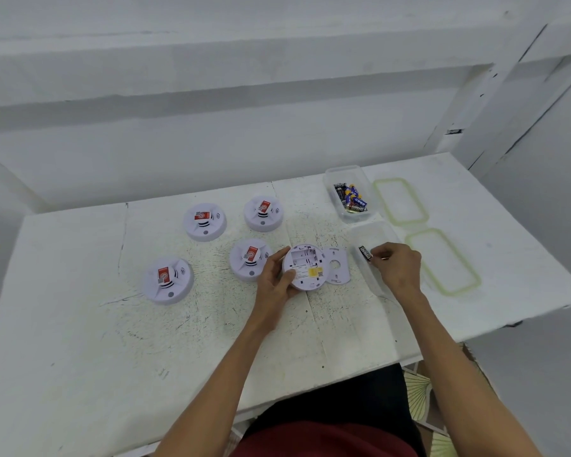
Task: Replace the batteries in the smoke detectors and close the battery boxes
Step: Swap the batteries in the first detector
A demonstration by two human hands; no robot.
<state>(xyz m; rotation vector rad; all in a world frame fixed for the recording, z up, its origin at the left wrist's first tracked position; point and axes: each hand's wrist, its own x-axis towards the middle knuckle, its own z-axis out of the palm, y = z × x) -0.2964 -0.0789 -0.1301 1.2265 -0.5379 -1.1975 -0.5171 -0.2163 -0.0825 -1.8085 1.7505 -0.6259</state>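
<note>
On a white tabletop (80,324), the left hand (275,281) gripped the rim of an upturned smoke detector (305,267), its battery compartment open and empty. The detached cover (336,266) lay just right of it. The right hand (397,268) pinched a black battery (365,252) over the nearer clear box (373,232). A farther box (342,171) held more batteries (351,198). Four other detectors (204,221) sat face up to the left.

Near edge: bare surface (129,341) is left open for passage.
Left centre: blocked by four smoke detectors (205,222).
Right: taken up by battery boxes (342,169) and lids (400,201).
</note>
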